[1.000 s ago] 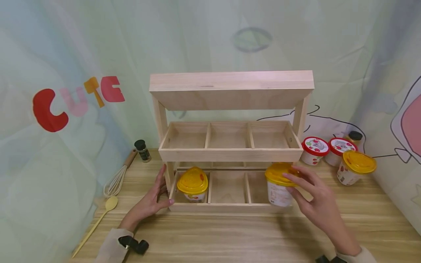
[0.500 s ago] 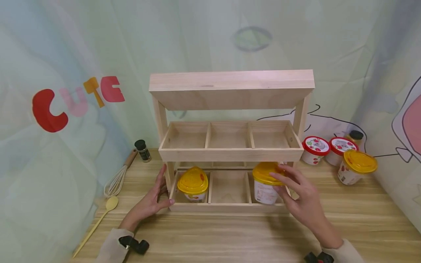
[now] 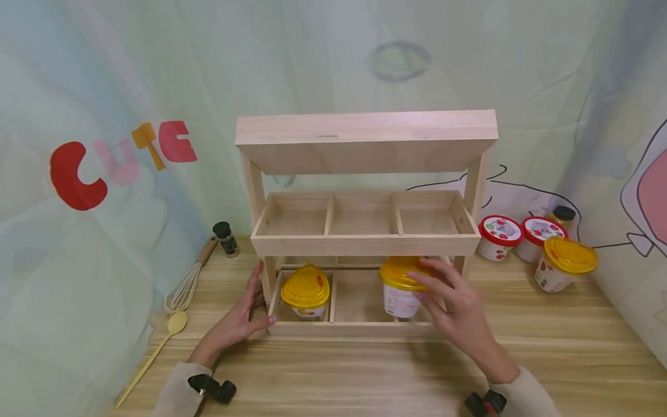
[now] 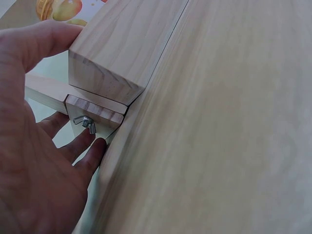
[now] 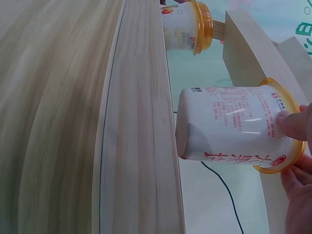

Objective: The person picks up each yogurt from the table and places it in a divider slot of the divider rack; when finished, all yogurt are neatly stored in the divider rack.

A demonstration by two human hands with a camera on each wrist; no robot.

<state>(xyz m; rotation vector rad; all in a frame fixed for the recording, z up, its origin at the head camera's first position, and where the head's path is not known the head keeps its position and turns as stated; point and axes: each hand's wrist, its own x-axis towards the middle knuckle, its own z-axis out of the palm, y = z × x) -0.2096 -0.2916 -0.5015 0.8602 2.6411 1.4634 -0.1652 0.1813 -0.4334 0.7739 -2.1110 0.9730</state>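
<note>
While a yellow-lidded tub [image 3: 400,300] is held over the lower tray [image 3: 344,330] of the wooden rack [image 3: 365,245], right of centre, the right hand [image 3: 461,308] pinches it near the top, presumably to clear the tray. Left hand [image 3: 234,319] grips the rack's left corner, apparently for steadiness; another tub [image 3: 305,287] sits leftmost.

whisk [image 3: 195,272] beside black-capped bottle [image 3: 226,239]; yellow spoon [image 3: 151,359] nearby; patterned backdrop [image 3: 312,63]; rear-right jar [image 3: 564,214] partly hidden, apparently amber
</note>
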